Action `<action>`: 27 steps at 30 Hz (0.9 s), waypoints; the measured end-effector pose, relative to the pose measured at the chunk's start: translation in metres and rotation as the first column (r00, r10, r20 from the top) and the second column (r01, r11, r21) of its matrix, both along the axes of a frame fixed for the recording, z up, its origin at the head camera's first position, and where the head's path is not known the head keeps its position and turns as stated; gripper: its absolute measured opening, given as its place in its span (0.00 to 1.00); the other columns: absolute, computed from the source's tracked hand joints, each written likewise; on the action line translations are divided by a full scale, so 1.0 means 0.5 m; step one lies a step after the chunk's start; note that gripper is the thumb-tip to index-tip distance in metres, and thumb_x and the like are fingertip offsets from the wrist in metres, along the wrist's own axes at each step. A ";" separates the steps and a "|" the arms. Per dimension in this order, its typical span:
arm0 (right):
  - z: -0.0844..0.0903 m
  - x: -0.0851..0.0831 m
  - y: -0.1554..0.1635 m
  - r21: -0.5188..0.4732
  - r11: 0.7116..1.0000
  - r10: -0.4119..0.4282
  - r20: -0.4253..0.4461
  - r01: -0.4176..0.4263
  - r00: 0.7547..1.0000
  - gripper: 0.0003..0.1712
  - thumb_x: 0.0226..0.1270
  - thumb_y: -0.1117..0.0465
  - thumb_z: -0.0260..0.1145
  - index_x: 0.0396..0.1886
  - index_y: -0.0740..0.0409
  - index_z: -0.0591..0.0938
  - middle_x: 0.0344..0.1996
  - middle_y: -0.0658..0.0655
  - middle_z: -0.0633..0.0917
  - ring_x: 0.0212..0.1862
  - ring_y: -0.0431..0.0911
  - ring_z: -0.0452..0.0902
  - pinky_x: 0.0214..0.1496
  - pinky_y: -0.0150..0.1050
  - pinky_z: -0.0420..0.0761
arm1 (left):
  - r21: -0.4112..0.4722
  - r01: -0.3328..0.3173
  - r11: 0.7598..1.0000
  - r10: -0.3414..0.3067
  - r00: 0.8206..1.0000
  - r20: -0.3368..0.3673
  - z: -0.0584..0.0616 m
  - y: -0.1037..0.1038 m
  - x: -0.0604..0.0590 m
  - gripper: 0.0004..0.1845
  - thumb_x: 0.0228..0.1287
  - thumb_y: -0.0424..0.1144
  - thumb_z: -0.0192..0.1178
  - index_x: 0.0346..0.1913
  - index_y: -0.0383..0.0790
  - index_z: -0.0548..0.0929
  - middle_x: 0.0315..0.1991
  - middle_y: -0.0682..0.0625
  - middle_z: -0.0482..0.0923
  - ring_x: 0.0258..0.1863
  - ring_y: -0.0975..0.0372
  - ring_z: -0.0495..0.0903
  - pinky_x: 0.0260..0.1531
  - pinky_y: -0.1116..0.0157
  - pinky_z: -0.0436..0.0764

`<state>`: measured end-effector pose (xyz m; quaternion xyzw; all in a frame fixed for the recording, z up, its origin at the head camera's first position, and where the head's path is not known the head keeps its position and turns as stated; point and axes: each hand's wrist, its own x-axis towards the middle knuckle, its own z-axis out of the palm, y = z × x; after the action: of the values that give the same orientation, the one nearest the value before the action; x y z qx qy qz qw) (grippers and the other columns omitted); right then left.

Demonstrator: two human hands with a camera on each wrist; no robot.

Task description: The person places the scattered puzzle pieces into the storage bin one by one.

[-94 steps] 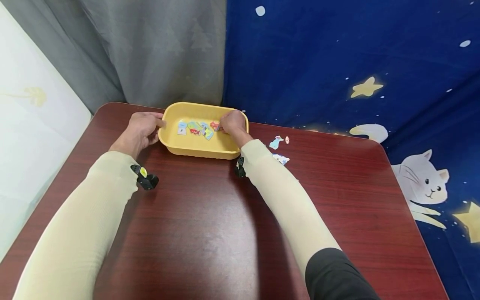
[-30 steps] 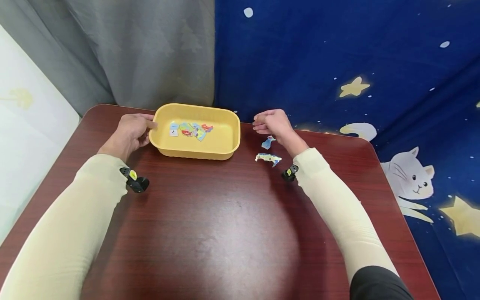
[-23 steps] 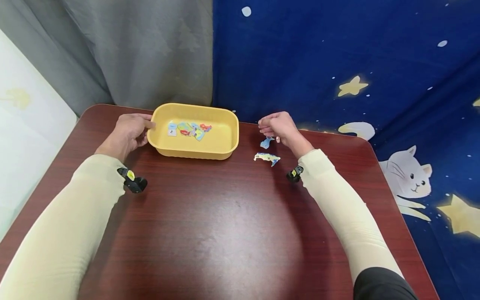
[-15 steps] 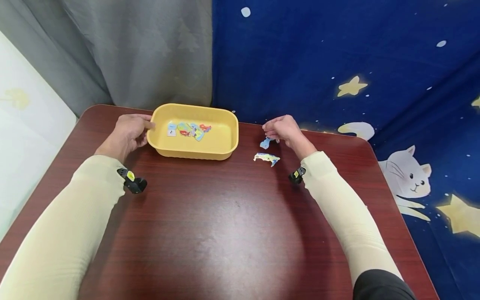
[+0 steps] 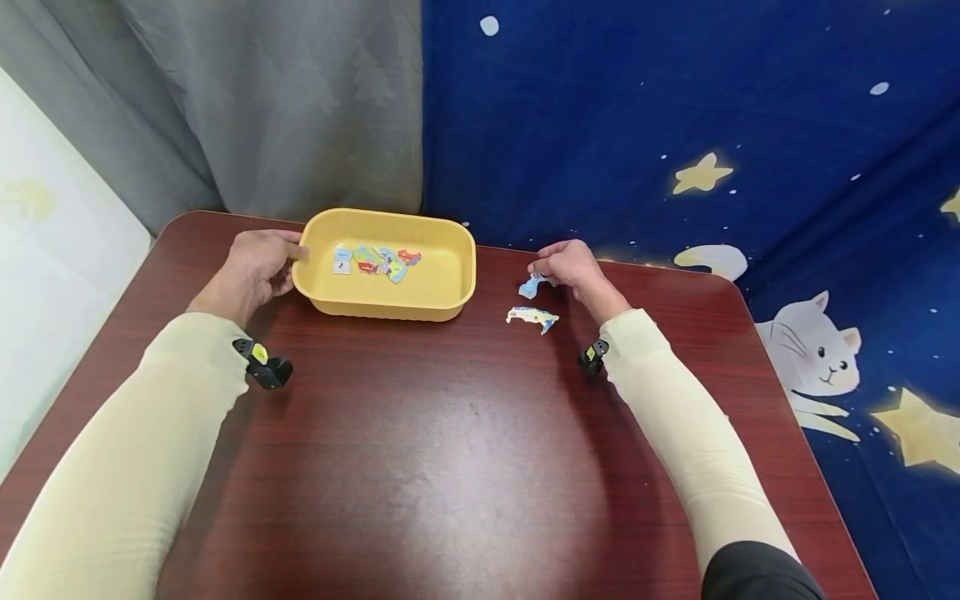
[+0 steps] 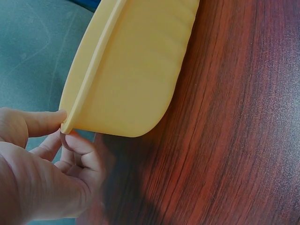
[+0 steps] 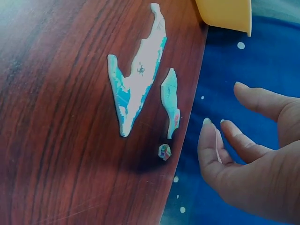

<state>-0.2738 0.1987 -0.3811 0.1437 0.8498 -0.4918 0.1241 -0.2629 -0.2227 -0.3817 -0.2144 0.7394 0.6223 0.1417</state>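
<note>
My left hand (image 5: 255, 262) pinches the left end of a yellow plastic tub (image 5: 382, 309), thumb on the rim and fingers curled beneath it in the left wrist view. Inside the tub lie several flat, irregular coloured cutouts, among them a red one (image 5: 409, 257) and a pale blue-white one (image 5: 342, 261). My right hand (image 5: 573, 265) is over the table right of the tub, fingertips close by a narrow light-blue cutout (image 5: 530, 287). In the right wrist view a gap shows between its thumb and loosely bent fingers. A tiny roundish cutout (image 7: 164, 152) lies beside the light-blue one.
A larger white-and-blue cutout (image 5: 532, 317) lies nearer on the dark red wooden table (image 5: 420, 433). A grey curtain (image 5: 300, 108) and a blue star-patterned curtain (image 5: 570, 125) hang behind the table's far edge.
My right hand has left the red cutout in the tub, moved right, and come down toward the light-blue cutout. My left hand keeps its hold on the tub; the head view has shifted slightly.
</note>
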 end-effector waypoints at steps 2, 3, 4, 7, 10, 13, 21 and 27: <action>-0.004 0.002 0.001 0.006 1.000 -0.003 -0.001 0.003 1.000 0.28 0.48 0.66 0.71 0.52 0.65 0.75 0.32 0.56 0.78 0.33 0.51 0.72 0.43 0.47 0.73 | 0.000 0.002 1.000 -0.002 1.000 0.002 0.000 0.000 0.001 0.21 0.64 0.38 0.54 0.60 0.40 0.69 0.32 0.47 0.71 0.18 0.63 0.70 0.17 0.68 0.71; -0.006 0.003 0.001 0.008 1.000 -0.005 0.000 0.005 1.000 0.29 0.47 0.66 0.71 0.52 0.65 0.75 0.35 0.57 0.78 0.35 0.52 0.72 0.45 0.47 0.73 | 0.001 0.004 1.000 -0.004 1.000 0.003 0.000 0.000 0.001 0.22 0.64 0.38 0.54 0.60 0.40 0.69 0.33 0.47 0.71 0.18 0.63 0.70 0.17 0.68 0.72; -0.009 0.003 0.001 0.016 1.000 -0.002 -0.003 0.002 1.000 0.30 0.47 0.67 0.71 0.53 0.65 0.74 0.39 0.58 0.77 0.37 0.52 0.73 0.46 0.47 0.74 | 0.000 0.004 1.000 -0.004 1.000 0.006 0.001 0.000 0.002 0.22 0.64 0.38 0.54 0.60 0.40 0.69 0.34 0.47 0.71 0.18 0.63 0.70 0.17 0.68 0.72; -0.019 0.003 0.002 0.043 0.999 0.008 -0.011 -0.008 1.000 0.31 0.46 0.67 0.72 0.53 0.65 0.74 0.46 0.59 0.75 0.41 0.51 0.73 0.46 0.46 0.75 | 0.002 0.008 1.000 -0.008 1.000 0.010 0.001 0.001 0.002 0.22 0.64 0.38 0.54 0.61 0.40 0.69 0.35 0.46 0.70 0.19 0.63 0.70 0.18 0.68 0.72; -0.029 0.002 0.000 0.061 0.998 0.015 -0.013 -0.014 1.000 0.31 0.45 0.68 0.72 0.53 0.65 0.74 0.47 0.60 0.75 0.41 0.49 0.73 0.45 0.45 0.76 | 0.006 0.004 1.000 -0.004 1.000 0.008 0.001 0.000 0.002 0.22 0.63 0.38 0.54 0.61 0.40 0.69 0.34 0.47 0.70 0.19 0.64 0.70 0.18 0.68 0.72; -0.037 0.001 -0.004 0.089 0.996 0.014 -0.010 -0.013 1.000 0.30 0.45 0.68 0.71 0.52 0.65 0.74 0.44 0.60 0.77 0.42 0.50 0.74 0.43 0.44 0.76 | 0.011 0.002 1.000 -0.002 1.000 0.003 0.000 -0.001 0.002 0.22 0.63 0.37 0.54 0.60 0.40 0.69 0.32 0.48 0.71 0.18 0.64 0.70 0.17 0.69 0.71; -0.050 0.001 -0.012 0.240 0.970 0.049 -0.020 -0.043 0.999 0.27 0.44 0.67 0.71 0.49 0.63 0.75 0.39 0.59 0.78 0.36 0.50 0.74 0.35 0.40 0.76 | 0.009 0.004 1.000 -0.004 1.000 0.003 0.001 0.000 0.001 0.22 0.63 0.37 0.54 0.60 0.40 0.69 0.34 0.47 0.71 0.18 0.64 0.70 0.17 0.68 0.71; -0.056 -0.001 -0.022 0.347 0.936 0.081 -0.030 -0.066 0.996 0.28 0.43 0.65 0.73 0.48 0.59 0.76 0.42 0.57 0.78 0.40 0.49 0.69 0.40 0.39 0.72 | 0.007 0.003 1.000 -0.003 1.000 0.001 0.002 -0.001 0.001 0.22 0.64 0.37 0.54 0.60 0.40 0.69 0.33 0.47 0.71 0.18 0.64 0.69 0.16 0.69 0.71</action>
<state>-0.2744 0.1875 -0.4090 0.1204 0.9302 -0.3329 0.0965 -0.2622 -0.2230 -0.3807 -0.2130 0.7376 0.6245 0.1438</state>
